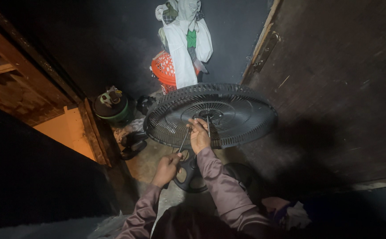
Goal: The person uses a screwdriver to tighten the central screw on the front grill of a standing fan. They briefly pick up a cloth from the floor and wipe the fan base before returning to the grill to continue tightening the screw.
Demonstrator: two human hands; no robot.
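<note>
1. My left hand [166, 168] is closed around a screwdriver [183, 142], its shaft aimed toward one o'clock.
2. My right hand [199, 134] pinches something thin at the fan grille [237, 116] hub; what it is I cannot tell.
3. The grille sits at twelve o'clock, still mounted, so I judge the fastening unfinished.

- Fan grille [228, 113]: black ribbed plastic, matt, under the right grip.
- Thin rod [183, 142]: shiny metal, between both grips.
- Sleeves [219, 181]: smooth mauve cloth.
- Door [334, 88]: rough dark wood.
</note>
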